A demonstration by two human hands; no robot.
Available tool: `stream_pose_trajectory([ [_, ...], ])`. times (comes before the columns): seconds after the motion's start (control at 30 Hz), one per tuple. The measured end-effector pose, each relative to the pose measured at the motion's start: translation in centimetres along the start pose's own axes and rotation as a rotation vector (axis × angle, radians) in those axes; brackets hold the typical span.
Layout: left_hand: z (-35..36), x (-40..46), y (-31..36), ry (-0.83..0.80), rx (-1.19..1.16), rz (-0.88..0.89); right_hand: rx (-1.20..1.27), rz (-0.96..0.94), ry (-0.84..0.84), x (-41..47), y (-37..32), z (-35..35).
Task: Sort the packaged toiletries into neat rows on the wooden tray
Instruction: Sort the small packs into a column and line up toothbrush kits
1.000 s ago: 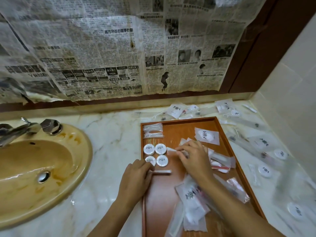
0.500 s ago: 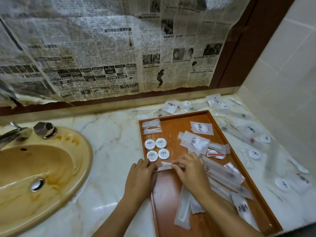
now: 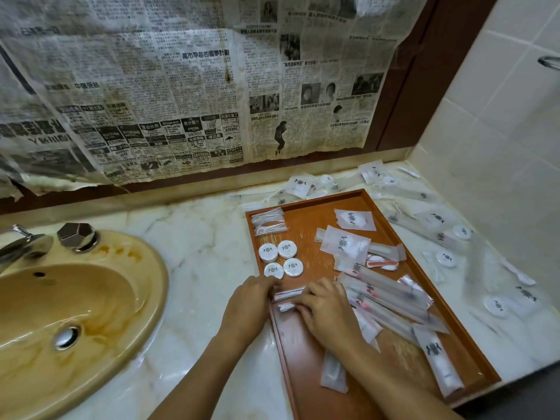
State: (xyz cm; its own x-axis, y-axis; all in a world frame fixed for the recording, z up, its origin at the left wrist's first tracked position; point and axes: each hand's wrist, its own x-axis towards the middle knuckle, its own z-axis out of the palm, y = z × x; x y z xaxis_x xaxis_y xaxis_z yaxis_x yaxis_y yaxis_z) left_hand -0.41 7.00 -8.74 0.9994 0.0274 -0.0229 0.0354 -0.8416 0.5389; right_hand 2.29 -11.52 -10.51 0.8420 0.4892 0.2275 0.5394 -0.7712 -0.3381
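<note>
Wooden tray (image 3: 306,213) on tabletop (image 3: 197,237): loose packets (image 3: 391,298) piled right of the four round soaps (image 3: 280,259), my left hand (image 3: 251,301) and right hand (image 3: 325,304) pinching slim sachets (image 3: 288,295) just below them, squaring a row; next, butt ends flush.

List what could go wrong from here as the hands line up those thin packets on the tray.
1. Left hand and right hand work right below the four round soaps; a nudge could break that square.
2. The loose pile of long sachets beside the right hand may slide into the new row.
3. The thin packets lie near the tray's left rim and might ride over it.
</note>
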Motion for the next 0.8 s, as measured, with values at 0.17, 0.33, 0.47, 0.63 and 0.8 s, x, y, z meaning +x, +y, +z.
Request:
stream_pose_trajectory([
  [0.17,-0.3,-0.3,0.0,-0.017,-0.046,-0.008,-0.016,-0.002,0.003,-0.3,-0.5,0.7],
  [0.33,-0.1,-0.1,0.2,-0.024,0.046,0.055,-0.025,0.006,0.022,-0.6,-0.7,1.2],
  [0.47,0.2,0.1,0.2,-0.044,0.150,0.067,-0.007,0.017,0.025,-0.3,-0.8,1.3],
  [0.63,-0.1,0.2,0.9,-0.070,0.255,0.071,0.007,0.057,-0.016,-0.3,-0.6,1.4],
  [0.8,0.2,0.2,1.3,-0.055,0.280,0.049,0.005,0.061,-0.008,-0.2,-0.6,1.5],
])
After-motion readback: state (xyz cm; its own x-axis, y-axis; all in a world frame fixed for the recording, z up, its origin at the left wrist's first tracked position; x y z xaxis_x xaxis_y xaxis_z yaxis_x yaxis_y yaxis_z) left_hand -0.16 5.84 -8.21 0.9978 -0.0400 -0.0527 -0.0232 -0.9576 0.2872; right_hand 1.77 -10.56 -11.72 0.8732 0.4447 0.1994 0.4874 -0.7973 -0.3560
